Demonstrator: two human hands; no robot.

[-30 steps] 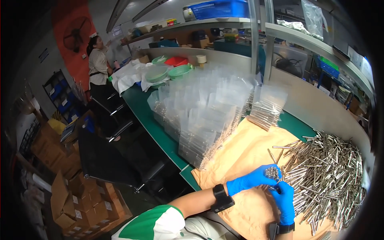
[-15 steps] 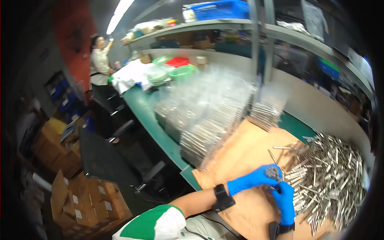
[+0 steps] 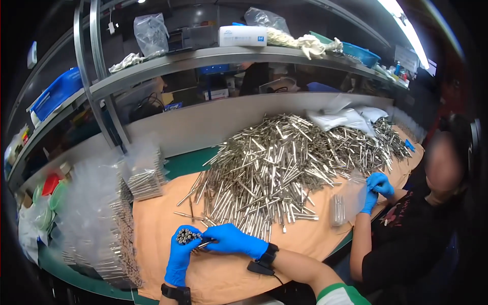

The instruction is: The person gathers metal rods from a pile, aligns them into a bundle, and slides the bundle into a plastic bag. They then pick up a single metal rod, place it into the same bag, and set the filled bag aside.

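My left hand [image 3: 179, 256], in a blue glove, is closed around a bundle of thin metal rods [image 3: 187, 236], whose round ends point up. Beside it, my right hand [image 3: 233, 239], also gloved in blue, pinches one or more dark metal rods [image 3: 205, 243] against the bundle's side; the exact number is hidden by the fingers. Both hands are over the orange cloth [image 3: 157, 218], at the near edge of a large heap of loose silvery rods [image 3: 269, 173]. A few stray rods lie just beyond my hands.
Clear bags packed with rods [image 3: 109, 223] stand at the left, with a smaller pack [image 3: 146, 175] behind. At the right, a co-worker's blue-gloved hands [image 3: 376, 190] hold a clear bag of rods [image 3: 339, 207]. White bags [image 3: 345, 120] lie on the heap; a metal shelf [image 3: 203, 58] spans above.
The view has swung to the right, bringing the whole heap and the co-worker into sight. My hands stay together at the bundle, the left still gripping it.
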